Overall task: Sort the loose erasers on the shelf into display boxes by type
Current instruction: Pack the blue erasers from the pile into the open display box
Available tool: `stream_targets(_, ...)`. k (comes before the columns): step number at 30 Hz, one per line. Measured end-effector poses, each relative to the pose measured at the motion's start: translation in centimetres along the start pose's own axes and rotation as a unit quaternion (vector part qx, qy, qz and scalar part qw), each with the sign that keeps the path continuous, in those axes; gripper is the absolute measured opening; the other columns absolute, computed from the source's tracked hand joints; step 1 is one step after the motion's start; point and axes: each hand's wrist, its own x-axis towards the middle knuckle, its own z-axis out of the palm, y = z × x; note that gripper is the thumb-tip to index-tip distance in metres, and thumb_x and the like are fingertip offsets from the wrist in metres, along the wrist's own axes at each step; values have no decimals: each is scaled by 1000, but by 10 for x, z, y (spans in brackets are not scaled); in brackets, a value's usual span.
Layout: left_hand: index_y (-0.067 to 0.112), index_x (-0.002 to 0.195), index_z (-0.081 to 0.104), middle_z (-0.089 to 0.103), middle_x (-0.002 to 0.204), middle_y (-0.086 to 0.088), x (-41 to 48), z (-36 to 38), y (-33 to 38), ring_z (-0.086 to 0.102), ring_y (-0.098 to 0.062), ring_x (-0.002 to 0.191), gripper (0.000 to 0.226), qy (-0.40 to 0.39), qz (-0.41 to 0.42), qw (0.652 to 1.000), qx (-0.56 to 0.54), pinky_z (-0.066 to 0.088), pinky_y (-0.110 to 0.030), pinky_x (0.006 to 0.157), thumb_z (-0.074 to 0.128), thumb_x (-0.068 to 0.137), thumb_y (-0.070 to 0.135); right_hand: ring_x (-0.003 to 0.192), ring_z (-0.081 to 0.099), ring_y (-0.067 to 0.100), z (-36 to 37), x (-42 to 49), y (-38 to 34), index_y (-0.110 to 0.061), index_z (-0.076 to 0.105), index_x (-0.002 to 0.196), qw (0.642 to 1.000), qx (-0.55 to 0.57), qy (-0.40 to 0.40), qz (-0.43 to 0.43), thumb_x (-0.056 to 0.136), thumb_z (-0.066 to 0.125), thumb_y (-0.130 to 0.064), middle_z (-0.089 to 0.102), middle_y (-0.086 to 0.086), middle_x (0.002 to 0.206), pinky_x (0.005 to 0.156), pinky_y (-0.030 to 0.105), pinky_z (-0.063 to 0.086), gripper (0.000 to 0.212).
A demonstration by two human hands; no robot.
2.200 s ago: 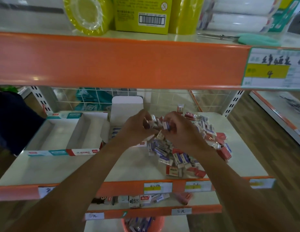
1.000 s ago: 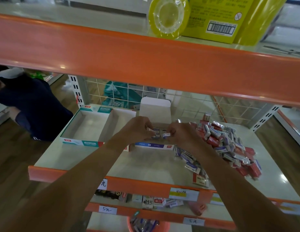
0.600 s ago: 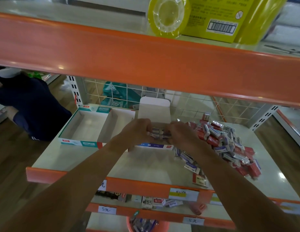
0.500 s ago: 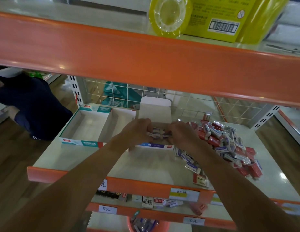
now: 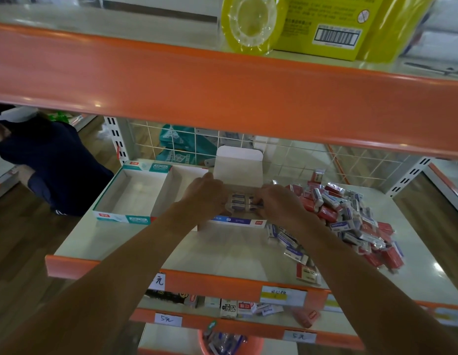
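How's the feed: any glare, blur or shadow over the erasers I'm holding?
Head view: dim beneath the upper shelf edge, which bows with wide-angle distortion; small glare spots on that edge and on the right of the shelf; the held erasers between the left hand and right hand look soft, labels unreadable.

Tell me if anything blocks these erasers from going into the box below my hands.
Nothing visible does. Left hand and right hand hold the blue erasers over the open display box; its lid stands upright behind, the loose pile lies right.
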Motion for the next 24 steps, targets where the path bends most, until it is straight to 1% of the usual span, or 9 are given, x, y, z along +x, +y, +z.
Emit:
stream_targets(2, 18, 127, 57, 61, 122, -3, 1, -1, -1, 59, -20, 100, 44, -10, -6, 1000, 3, 47, -31, 95, 61, 88, 39, 92, 60, 19, -1, 0, 0, -18, 68, 110, 1000, -4, -5, -3, 84, 68, -23, 64, 3, 107, 78, 35, 54, 27)
stream_targets(5, 17, 127, 54, 60, 121, -5, 3, -5, -3, 61, -21, 99, 43, -33, -8, 999, 18, 48, -31, 92, 61, 89, 36, 88, 60, 17, -5, 2, 0, -18, 71, 106, 1000, -23, -12, -14, 86, 62, -26, 65, 2, 104, 76, 34, 55, 23)
stream_targets(9, 17, 121, 58, 63, 118, -4, 4, -9, -8, 62, -19, 97, 36, -51, -6, 998, 29, 49, -30, 90, 61, 90, 36, 89, 62, 17, -10, 5, -2, -20, 73, 105, 999, -29, -20, -16, 87, 61, -24, 67, 0, 103, 77, 33, 54, 23)
stream_targets(12, 18, 118, 60, 63, 116, -4, 3, -8, -10, 62, -19, 96, 32, -52, -9, 998, 26, 50, -30, 89, 62, 90, 34, 87, 62, 17, -11, 6, -3, -20, 73, 105, 999, -29, -26, -12, 87, 61, -23, 69, 1, 100, 78, 32, 54, 22)
stream_targets(18, 14, 122, 57, 60, 118, -7, 6, -3, -8, 60, -20, 99, 38, -47, 6, 997, 57, 48, -31, 92, 61, 90, 34, 92, 61, 17, -13, 7, -4, -20, 70, 110, 999, -24, -36, -5, 88, 61, -26, 67, 2, 105, 82, 32, 52, 24)
stream_targets(20, 13, 124, 54, 59, 120, -7, 6, -4, -7, 59, -20, 101, 40, -53, 7, 997, 48, 47, -30, 93, 60, 90, 33, 92, 61, 18, -12, 8, -4, -20, 70, 109, 999, -26, -35, -7, 88, 61, -26, 66, 1, 104, 79, 29, 50, 23)
stream_targets(24, 16, 125, 53, 60, 122, -4, 6, -4, -5, 60, -20, 104, 40, -35, 9, 999, 21, 46, -32, 96, 58, 91, 37, 90, 60, 16, -11, 7, -3, -19, 70, 108, 999, -23, -27, -9, 89, 61, -25, 66, 1, 103, 72, 26, 46, 22)
